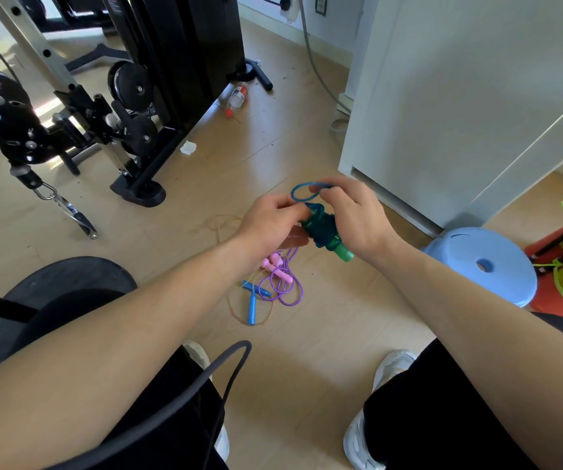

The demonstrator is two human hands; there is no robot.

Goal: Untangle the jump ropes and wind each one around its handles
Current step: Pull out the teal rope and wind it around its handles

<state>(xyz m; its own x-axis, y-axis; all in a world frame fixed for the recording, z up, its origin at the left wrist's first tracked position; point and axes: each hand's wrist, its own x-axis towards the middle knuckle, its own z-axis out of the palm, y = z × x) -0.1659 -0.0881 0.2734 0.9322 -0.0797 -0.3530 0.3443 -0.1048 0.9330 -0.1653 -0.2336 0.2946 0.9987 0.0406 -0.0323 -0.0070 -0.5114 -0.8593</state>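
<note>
As I judge it, the green jump rope is almost fully wound, and what remains is to fasten the last loop without letting the coils slacken. The left hand would do well to keep the bundle pinned tight. The right hand can then draw that loop snug and tuck it over the handle ends or under a turn. Too hard a tug might slide the turns off.

The left forearm reaches out from the lower left, with its fingers curled onto the near side of the bundle. Its grip is closed on the wound rope. The bundle hangs tilted in the air between the two hands, well above the floor, with one green handle end poking out low on the right. The right hand arches over it, fingertips pinching the loop at the top. That grip is narrow and holds rope.

Down on the floor beneath, the blue-handled rope and the purple rope lie overlapping and not yet wound. A blue stool stands off to the right.
</note>
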